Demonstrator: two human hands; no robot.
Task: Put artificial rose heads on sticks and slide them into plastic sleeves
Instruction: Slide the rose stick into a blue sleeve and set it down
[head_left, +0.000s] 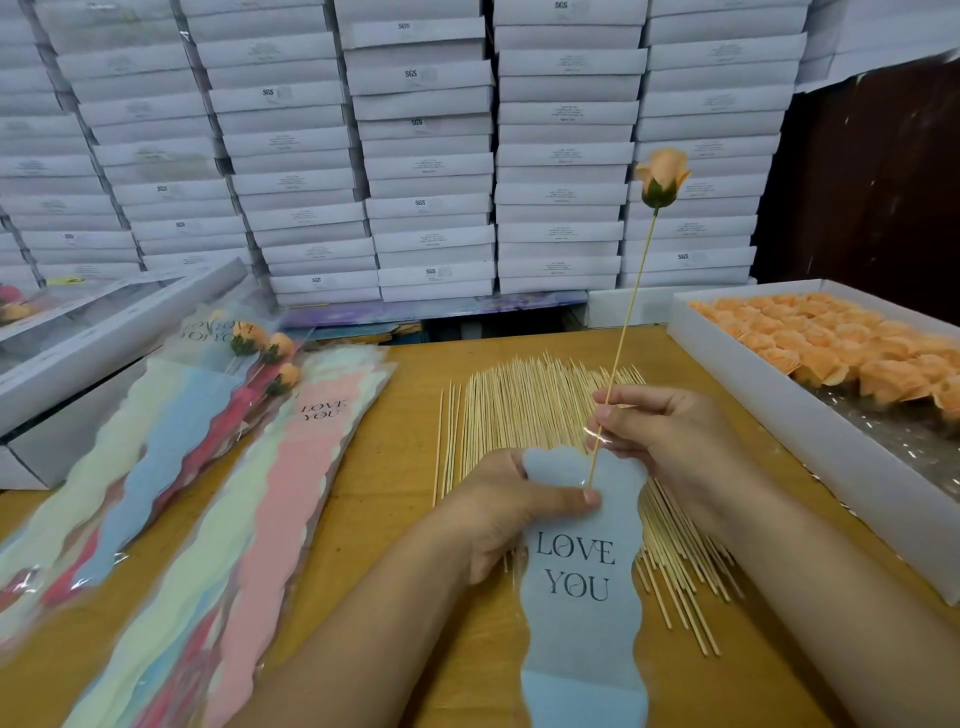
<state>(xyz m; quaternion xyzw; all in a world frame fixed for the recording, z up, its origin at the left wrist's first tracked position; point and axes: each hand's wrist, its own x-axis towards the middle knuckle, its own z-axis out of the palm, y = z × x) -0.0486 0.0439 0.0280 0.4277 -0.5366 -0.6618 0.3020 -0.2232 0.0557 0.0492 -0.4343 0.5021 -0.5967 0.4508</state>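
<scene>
Head view:
Left hand (511, 512): blue sleeve (582, 571) pinched near its top by thumb and fingers, over the bench's (363, 519) near middle.
Right hand (660, 431): stick (623, 332) pinched low; rose head (662, 176) carried high.
Axis: stick near-upright, lower tip at the sleeve mouth, just beside both hands.
Room: loose sticks (519, 395) lie beneath; rose tray (831, 364) at the right edge, filled sleeves (249, 441) left.

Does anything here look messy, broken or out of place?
Nothing looks damaged. The skewer pile fans loosely, with strays at its near end, and the finished roses lie crisscrossed, not lined up.
</scene>
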